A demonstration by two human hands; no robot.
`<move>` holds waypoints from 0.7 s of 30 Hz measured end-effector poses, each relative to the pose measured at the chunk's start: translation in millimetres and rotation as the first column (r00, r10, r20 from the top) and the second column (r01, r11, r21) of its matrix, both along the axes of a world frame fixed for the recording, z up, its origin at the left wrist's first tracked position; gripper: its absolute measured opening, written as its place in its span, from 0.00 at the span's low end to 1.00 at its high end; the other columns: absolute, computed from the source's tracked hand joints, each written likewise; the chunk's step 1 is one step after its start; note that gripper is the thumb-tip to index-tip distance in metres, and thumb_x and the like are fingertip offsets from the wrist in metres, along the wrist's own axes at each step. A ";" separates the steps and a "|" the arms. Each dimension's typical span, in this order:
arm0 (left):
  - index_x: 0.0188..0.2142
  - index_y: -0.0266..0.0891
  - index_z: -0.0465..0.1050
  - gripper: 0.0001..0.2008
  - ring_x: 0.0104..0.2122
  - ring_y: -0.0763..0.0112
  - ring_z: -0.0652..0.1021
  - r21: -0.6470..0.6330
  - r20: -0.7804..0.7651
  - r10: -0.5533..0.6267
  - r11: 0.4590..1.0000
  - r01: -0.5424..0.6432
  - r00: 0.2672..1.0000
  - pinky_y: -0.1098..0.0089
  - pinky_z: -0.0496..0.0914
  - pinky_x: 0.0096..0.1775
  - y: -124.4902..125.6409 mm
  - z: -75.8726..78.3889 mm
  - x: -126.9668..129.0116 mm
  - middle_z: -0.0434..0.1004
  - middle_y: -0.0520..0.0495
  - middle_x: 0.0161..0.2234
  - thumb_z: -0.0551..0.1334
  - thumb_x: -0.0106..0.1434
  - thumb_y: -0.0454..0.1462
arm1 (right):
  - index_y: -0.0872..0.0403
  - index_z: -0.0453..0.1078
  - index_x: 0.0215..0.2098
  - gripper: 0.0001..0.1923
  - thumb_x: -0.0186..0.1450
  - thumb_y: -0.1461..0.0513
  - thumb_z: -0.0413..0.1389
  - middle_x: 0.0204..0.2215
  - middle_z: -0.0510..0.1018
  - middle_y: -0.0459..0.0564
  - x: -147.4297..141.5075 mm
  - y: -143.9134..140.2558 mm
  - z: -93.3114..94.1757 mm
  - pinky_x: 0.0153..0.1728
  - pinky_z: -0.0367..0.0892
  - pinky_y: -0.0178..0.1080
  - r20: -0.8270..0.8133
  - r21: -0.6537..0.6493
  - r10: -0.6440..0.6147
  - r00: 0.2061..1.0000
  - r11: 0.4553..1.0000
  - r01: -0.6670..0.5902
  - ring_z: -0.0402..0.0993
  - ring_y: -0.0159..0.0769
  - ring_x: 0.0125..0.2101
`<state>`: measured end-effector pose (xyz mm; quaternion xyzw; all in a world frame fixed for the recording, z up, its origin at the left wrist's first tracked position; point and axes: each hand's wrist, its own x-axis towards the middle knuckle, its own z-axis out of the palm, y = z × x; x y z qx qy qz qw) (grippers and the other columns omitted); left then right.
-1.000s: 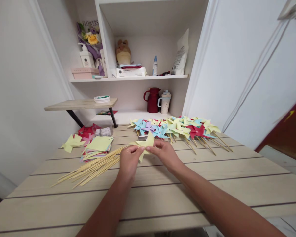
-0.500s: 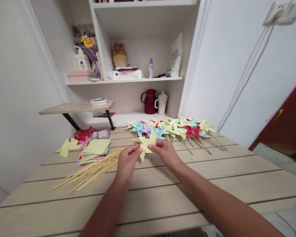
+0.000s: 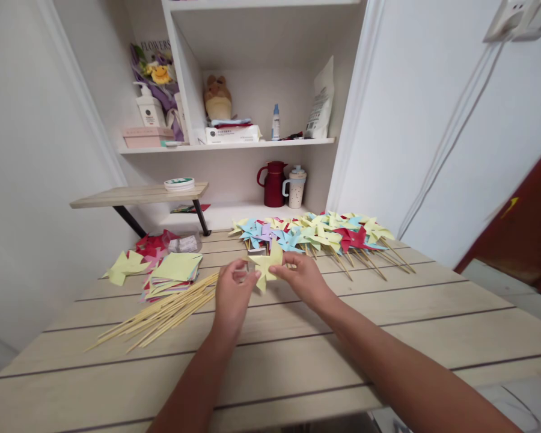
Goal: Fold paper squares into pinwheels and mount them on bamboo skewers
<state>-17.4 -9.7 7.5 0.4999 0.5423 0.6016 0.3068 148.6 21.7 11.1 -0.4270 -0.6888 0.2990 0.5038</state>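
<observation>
A pale yellow paper pinwheel (image 3: 265,268) is held up between my two hands, above the middle of the table. My left hand (image 3: 235,288) has its thumb against the pinwheel's left side, with the fingers curled behind. On the opposite side, my right hand (image 3: 303,278) pinches the paper between thumb and fingers. Left of my left hand lies a loose bundle of thin wooden sticks (image 3: 171,313). Beyond my hands, many finished pinwheels on sticks (image 3: 329,234) lie heaped, in yellow, blue, red and purple.
A stack of coloured paper squares (image 3: 174,273) sits at the left, beside a loose yellow pinwheel (image 3: 125,267) and a clear plastic box (image 3: 184,242). A small raised wooden shelf (image 3: 139,193) stands behind them. A red jug (image 3: 275,185) and a cup (image 3: 296,187) stand at the back.
The fingers of my left hand have loosened and spread a little on the pinwheel. My right hand keeps its pinch. The view has shifted very slightly.
</observation>
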 end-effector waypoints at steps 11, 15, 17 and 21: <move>0.46 0.53 0.79 0.17 0.58 0.49 0.66 0.369 -0.703 0.285 0.929 -0.008 0.652 0.49 0.61 0.55 -5.2 -1.5 6.2 0.67 0.45 0.59 0.70 0.56 0.36 | 0.53 0.73 0.29 0.05 0.63 0.62 0.61 0.35 0.80 0.50 22.0 2.6 12.7 0.43 0.54 0.43 0.524 0.471 -0.267 0.809 0.882 -0.013 0.70 0.42 0.40; 0.44 0.51 0.80 0.16 0.55 0.50 0.69 0.352 -0.721 0.257 0.936 0.020 0.643 0.50 0.61 0.54 -4.0 -1.8 6.2 0.72 0.45 0.55 0.70 0.56 0.34 | 0.53 0.73 0.30 0.05 0.64 0.62 0.60 0.35 0.80 0.50 20.6 0.5 13.4 0.43 0.53 0.43 0.562 0.502 -0.272 0.781 0.862 -0.061 0.69 0.42 0.41; 0.42 0.49 0.80 0.13 0.54 0.52 0.70 0.340 -0.720 0.239 0.940 0.031 0.651 0.50 0.60 0.54 -4.3 -0.4 6.3 0.74 0.45 0.53 0.70 0.56 0.34 | 0.53 0.74 0.31 0.04 0.65 0.62 0.60 0.34 0.80 0.49 19.3 -1.1 14.0 0.44 0.53 0.43 0.582 0.502 -0.265 0.768 0.861 -0.084 0.69 0.42 0.41; 0.36 0.46 0.80 0.07 0.49 0.55 0.74 0.333 -0.727 0.217 0.941 0.058 0.652 0.51 0.58 0.55 -5.0 0.2 7.0 0.79 0.47 0.48 0.69 0.57 0.33 | 0.53 0.74 0.32 0.05 0.67 0.61 0.58 0.34 0.81 0.48 17.5 -3.6 14.9 0.46 0.52 0.44 0.601 0.507 -0.250 0.759 0.853 -0.120 0.69 0.42 0.43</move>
